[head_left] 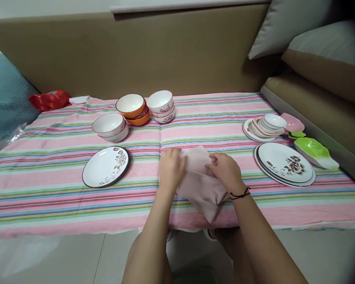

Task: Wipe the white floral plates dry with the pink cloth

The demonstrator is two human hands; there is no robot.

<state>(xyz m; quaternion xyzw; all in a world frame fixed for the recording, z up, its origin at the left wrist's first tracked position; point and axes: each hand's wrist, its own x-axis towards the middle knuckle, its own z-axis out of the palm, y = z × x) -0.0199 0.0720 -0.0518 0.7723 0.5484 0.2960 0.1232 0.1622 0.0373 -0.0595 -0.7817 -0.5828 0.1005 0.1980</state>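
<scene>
A light pink cloth [199, 189] lies bunched near the front edge of the striped sheet, its paler far part spread between my hands. At that part's left edge is my left hand [172, 167], slightly blurred, with the fingers bent over the cloth. My right hand [226, 169], with a black cord at the wrist, pinches the cloth's right edge between thumb and fingers. Whether anything lies under the cloth I cannot tell. Flowered oval plates [106, 167] sit stacked to the left of my hands, and more flowered plates [285, 162] are stacked to the right.
Bowls stand in stacks at the back: white ones [161, 103], orange ones [130, 105] and a lower white pair [109, 125]. Small dishes [272, 122] and a green dish [312, 150] are at right. A red plastic bundle [51, 99] lies back left. Cushions [325, 59] border the right.
</scene>
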